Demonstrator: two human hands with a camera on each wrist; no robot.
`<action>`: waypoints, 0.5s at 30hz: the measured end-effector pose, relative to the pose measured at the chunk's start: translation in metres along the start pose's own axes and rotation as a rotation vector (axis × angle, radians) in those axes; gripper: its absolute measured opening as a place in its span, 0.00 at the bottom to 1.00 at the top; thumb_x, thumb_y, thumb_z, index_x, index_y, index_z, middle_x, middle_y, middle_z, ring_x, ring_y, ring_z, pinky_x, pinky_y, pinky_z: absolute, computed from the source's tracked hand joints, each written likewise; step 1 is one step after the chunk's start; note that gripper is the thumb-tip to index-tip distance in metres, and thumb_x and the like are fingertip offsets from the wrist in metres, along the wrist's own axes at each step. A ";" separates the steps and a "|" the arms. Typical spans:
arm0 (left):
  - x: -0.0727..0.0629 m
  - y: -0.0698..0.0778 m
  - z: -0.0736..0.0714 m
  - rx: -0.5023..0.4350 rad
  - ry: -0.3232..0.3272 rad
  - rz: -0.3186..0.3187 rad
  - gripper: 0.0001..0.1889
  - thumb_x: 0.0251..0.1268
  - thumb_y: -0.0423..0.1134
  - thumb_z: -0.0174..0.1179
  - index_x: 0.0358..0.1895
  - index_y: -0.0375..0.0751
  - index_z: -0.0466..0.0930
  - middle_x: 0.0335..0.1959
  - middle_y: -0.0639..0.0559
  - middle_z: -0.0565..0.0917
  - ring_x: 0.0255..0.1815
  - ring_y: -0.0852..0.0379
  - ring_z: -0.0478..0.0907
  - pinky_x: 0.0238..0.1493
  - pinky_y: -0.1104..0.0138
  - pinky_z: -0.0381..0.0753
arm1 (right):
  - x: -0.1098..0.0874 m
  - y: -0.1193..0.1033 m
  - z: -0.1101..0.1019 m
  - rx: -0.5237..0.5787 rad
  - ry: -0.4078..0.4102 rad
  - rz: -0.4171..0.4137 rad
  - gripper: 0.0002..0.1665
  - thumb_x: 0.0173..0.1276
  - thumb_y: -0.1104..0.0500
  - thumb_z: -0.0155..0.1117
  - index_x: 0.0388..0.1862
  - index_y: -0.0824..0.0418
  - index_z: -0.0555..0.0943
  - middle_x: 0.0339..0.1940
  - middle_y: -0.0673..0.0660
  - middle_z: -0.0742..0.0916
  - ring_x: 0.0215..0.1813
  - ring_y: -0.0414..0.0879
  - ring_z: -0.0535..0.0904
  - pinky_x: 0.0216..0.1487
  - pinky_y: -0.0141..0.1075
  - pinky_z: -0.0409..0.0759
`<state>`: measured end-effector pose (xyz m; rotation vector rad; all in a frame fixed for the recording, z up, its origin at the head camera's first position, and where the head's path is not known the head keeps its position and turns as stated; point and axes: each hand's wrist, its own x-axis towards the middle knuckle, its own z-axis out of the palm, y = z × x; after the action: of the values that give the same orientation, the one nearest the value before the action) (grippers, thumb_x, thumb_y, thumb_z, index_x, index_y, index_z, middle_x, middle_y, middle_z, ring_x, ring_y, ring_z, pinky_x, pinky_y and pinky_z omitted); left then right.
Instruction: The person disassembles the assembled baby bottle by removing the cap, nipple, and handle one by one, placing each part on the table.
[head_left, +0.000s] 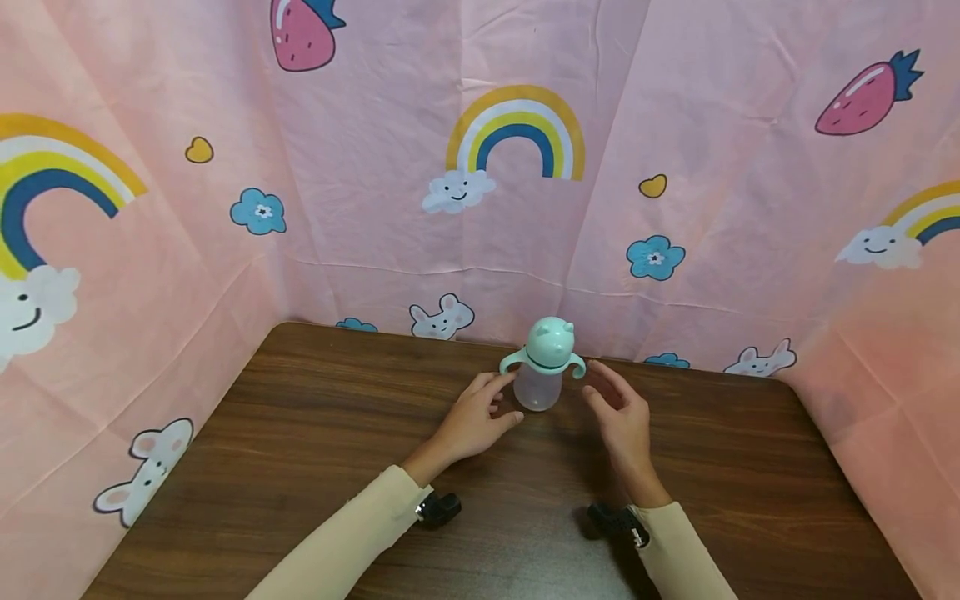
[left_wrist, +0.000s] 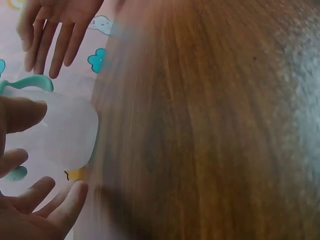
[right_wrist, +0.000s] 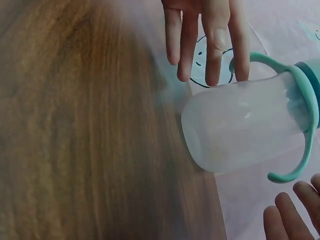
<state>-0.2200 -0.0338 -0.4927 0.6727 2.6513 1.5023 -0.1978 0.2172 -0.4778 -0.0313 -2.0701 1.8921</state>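
Note:
A baby bottle (head_left: pixel 537 388) with a frosted see-through body stands upright near the table's back edge. Its mint-green cap (head_left: pixel 551 342) is rounded with small ear-like bumps, and a curved green handle juts out on either side. My left hand (head_left: pixel 475 421) is at the bottle's left, thumb and fingers spread, index fingertip right at the body below the left handle. On the other side my right hand (head_left: pixel 624 417) stands a small gap away, its fingers loosely bent toward the right handle. In the right wrist view, left-hand fingertips (right_wrist: pixel 212 75) overlap the bottle's side (right_wrist: pixel 240 125).
The brown wood-grain table (head_left: pixel 337 400) ends at a pink patterned cloth (head_left: pixel 360 167) hanging close behind the bottle and along both sides. Black straps with small devices (head_left: pixel 438 508) sit at both wrists over cream sleeves (head_left: pixel 352 533).

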 end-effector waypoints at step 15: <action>0.003 0.011 -0.014 0.031 -0.025 0.013 0.34 0.77 0.38 0.72 0.81 0.38 0.73 0.75 0.38 0.75 0.65 0.41 0.83 0.62 0.51 0.86 | 0.007 -0.011 0.005 -0.055 -0.006 -0.029 0.23 0.78 0.70 0.69 0.70 0.66 0.85 0.66 0.66 0.88 0.67 0.61 0.85 0.55 0.24 0.83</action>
<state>-0.2218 -0.0397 -0.4758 0.7078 2.6625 1.4488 -0.2031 0.2123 -0.4664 -0.0079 -2.1143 1.8206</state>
